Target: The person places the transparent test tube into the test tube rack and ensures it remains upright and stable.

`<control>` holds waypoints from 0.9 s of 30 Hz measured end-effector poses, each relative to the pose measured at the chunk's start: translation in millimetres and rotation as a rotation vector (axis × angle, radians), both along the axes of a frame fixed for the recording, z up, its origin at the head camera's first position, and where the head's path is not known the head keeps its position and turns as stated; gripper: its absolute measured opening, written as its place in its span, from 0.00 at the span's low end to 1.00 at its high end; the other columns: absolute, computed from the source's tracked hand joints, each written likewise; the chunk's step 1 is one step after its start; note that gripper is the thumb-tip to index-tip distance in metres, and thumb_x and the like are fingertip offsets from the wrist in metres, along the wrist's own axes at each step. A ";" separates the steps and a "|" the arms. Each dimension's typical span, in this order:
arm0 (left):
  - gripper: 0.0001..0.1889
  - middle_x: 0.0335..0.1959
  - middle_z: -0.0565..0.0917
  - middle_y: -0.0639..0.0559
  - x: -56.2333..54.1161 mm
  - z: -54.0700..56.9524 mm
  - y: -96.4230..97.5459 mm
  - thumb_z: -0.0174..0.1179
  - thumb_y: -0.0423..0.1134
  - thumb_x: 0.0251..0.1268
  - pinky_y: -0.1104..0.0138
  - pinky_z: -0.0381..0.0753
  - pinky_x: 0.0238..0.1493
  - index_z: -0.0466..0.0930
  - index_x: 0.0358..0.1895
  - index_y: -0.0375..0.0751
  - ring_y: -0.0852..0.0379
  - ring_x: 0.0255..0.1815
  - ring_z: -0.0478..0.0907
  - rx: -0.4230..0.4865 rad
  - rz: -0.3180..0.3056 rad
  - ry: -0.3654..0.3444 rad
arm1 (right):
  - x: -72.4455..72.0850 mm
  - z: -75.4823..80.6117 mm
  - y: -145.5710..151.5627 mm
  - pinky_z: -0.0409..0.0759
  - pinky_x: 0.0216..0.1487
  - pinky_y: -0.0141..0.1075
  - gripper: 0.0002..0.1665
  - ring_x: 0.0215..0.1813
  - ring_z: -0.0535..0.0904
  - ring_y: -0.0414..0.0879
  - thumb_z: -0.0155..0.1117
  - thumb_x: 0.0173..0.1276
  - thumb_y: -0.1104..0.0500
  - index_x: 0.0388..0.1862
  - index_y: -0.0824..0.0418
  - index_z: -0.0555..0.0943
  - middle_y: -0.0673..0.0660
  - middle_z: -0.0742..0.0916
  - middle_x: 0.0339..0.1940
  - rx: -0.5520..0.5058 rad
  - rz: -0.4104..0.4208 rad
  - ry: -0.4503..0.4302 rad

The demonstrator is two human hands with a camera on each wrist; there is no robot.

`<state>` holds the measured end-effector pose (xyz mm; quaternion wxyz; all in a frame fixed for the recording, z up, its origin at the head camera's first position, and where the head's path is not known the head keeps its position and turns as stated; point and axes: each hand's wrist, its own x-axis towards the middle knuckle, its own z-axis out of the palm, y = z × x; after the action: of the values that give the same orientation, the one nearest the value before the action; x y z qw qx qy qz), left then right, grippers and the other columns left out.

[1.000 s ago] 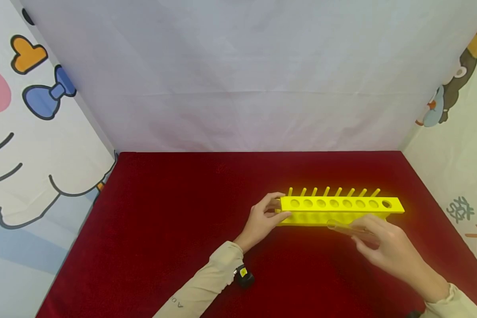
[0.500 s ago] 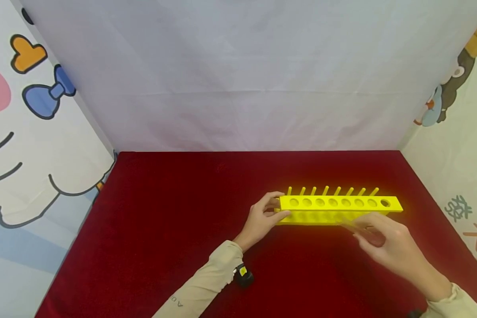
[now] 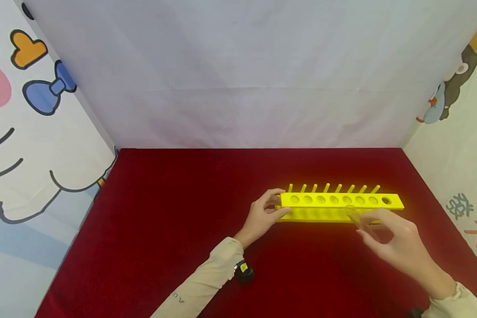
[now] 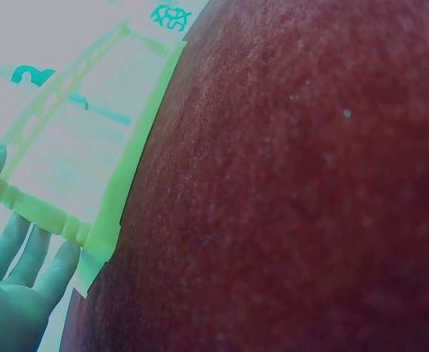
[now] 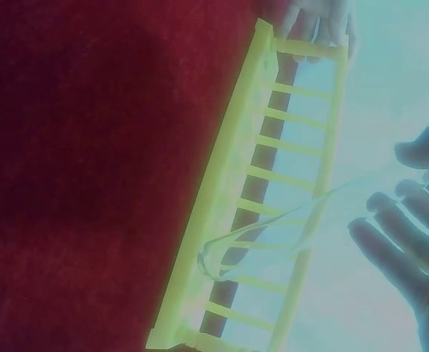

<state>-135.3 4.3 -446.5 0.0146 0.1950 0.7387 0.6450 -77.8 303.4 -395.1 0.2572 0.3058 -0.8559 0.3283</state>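
Note:
A yellow test tube rack (image 3: 334,201) stands on the red cloth, right of centre in the head view. My left hand (image 3: 262,217) grips its left end, thumb on the near side. In the left wrist view, the fingers of the left hand (image 4: 27,282) lie against the rack's end post (image 4: 42,214). Between thumb and fingers, my right hand (image 3: 397,238) pinches a clear test tube (image 3: 357,217), tilted, in front of the rack's right half. The right wrist view shows the tube (image 5: 262,233) crossing in front of the rack (image 5: 221,183), apparently apart from its holes.
A row of yellow pegs (image 3: 327,188) sticks up along the rack's back. Red cloth (image 3: 183,198) covers the table. A pale curtain (image 3: 238,79) hangs behind, with cartoon-printed panels (image 3: 28,145) on both sides.
The tube's free end has swung up and to the right, so the tube points more steeply. My right hand has shifted slightly right. My left hand keeps its hold on the rack.

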 end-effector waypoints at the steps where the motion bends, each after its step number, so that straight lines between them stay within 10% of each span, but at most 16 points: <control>1: 0.24 0.49 0.79 0.40 0.0 0.3 0.2 0.65 0.35 0.60 0.52 0.77 0.52 0.71 0.60 0.39 0.46 0.50 0.76 -0.001 0.004 0.000 | 0.3 1.1 -0.8 0.76 0.37 0.18 0.29 0.36 0.78 0.34 0.57 0.62 0.36 0.34 0.63 0.81 0.52 0.84 0.31 -0.005 -0.003 0.002; 8: 0.24 0.47 0.80 0.41 -0.7 -1.1 1.2 0.65 0.36 0.60 0.54 0.78 0.51 0.72 0.60 0.39 0.48 0.49 0.78 -0.008 0.019 0.000 | 1.0 2.4 0.7 0.77 0.36 0.19 0.25 0.32 0.80 0.34 0.63 0.60 0.41 0.34 0.63 0.82 0.53 0.84 0.30 -0.037 -0.009 0.002; 11: 0.24 0.48 0.80 0.42 -1.1 -1.2 1.0 0.65 0.36 0.60 0.54 0.78 0.50 0.71 0.60 0.38 0.48 0.49 0.78 -0.014 0.013 0.003 | 1.1 0.5 4.5 0.77 0.37 0.19 0.16 0.33 0.80 0.33 0.77 0.50 0.59 0.35 0.62 0.82 0.51 0.84 0.32 -0.037 -0.020 -0.024; 15: 0.24 0.48 0.80 0.41 -1.4 -1.0 0.6 0.65 0.36 0.60 0.52 0.77 0.51 0.71 0.59 0.40 0.47 0.50 0.77 -0.015 0.004 0.001 | 2.2 -0.1 7.3 0.77 0.38 0.19 0.31 0.35 0.80 0.32 0.76 0.29 0.78 0.37 0.60 0.82 0.50 0.84 0.33 -0.031 -0.048 -0.051; 27: 0.23 0.48 0.80 0.43 -1.3 -0.5 1.2 0.65 0.36 0.60 0.51 0.76 0.52 0.72 0.59 0.45 0.45 0.50 0.77 -0.020 0.016 -0.007 | 3.6 4.9 7.5 0.78 0.36 0.20 0.32 0.37 0.78 0.33 0.76 0.27 0.81 0.36 0.61 0.80 0.50 0.82 0.31 -0.070 -0.059 -0.074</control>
<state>-136.5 5.5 -447.0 0.0141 0.1865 0.7467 0.6384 -74.2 310.9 -390.3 0.2458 0.2588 -0.8614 0.3615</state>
